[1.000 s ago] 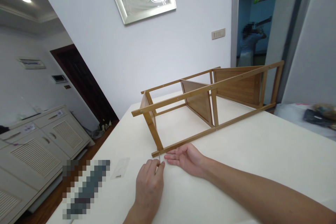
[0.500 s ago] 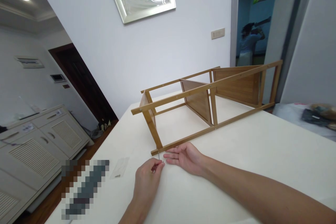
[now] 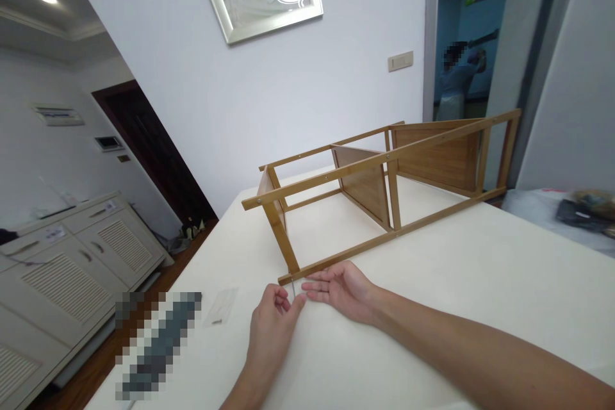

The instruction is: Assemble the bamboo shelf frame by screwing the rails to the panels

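A wooden shelf frame lies on its side on the white table. At its near left corner, a thin metal rod that looks like a hex key stands against the lower rail. My left hand is around the rod's near end, thumb and curled fingers apart, the thumb close to or touching it. My right hand rests palm up beside the rail, fingers stretched toward the rod. Whether those fingertips touch it is unclear.
Left of my hands lie a small clear plastic bag with a screw on it and a pixelated dark object. The shelf's far end reaches the table's right edge, near plastic-wrapped goods. A person stands beyond the doorway.
My left fingers have loosened from a pinch at the rod's end and spread apart from the thumb. My right hand and the shelf have stayed in place; the view has shifted slightly.
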A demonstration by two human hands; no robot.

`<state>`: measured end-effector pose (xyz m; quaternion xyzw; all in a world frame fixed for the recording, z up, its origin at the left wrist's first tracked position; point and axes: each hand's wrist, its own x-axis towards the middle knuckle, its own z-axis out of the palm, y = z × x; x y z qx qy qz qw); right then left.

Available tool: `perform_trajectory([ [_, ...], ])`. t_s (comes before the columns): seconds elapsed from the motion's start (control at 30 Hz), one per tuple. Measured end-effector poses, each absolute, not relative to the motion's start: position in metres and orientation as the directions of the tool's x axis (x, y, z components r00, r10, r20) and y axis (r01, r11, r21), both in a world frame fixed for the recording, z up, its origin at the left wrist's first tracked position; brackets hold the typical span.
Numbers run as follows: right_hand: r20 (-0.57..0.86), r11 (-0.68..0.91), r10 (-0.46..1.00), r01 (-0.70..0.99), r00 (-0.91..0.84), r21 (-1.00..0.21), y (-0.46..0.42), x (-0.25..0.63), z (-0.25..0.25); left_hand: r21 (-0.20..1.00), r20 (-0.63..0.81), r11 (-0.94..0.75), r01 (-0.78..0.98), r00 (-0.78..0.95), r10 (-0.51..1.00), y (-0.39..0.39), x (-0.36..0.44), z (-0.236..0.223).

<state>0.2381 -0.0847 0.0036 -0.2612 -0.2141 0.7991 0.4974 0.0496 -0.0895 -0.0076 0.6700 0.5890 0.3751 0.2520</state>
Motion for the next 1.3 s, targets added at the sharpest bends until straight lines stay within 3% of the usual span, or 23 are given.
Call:
perform_trajectory([
  [0.17,-0.231,-0.435,0.898,-0.686,-0.373,-0.583,-0.0844,0.2379,0.0029,0.657,0.206,-0.231,0.718,0.124,0.971,-0.0884,0.0477,-0.008],
  [0.43,-0.24,-0.442,0.895,-0.681,-0.375,-0.584,-0.0855,0.2386,0.0032,0.792,0.03,-0.114,0.6,0.149,0.988,-0.085,0.0488,-0.01],
  [0.6,-0.234,-0.435,0.898,-0.681,-0.372,-0.589,-0.0856,0.2386,0.004,0.822,0.02,-0.088,0.562,0.125,0.992,-0.0832,0.0504,-0.0127],
  [0.77,-0.231,-0.429,0.901,-0.675,-0.367,-0.601,-0.0851,0.2386,0.0041,0.79,0.074,-0.117,0.602,0.096,0.993,-0.0859,0.0547,-0.0086],
  [1.3,-0.25,-0.427,0.904,-0.691,-0.348,-0.583,-0.0845,0.2371,0.0047,0.484,0.349,-0.354,0.801,0.194,0.917,-0.09,0.0521,-0.0153],
])
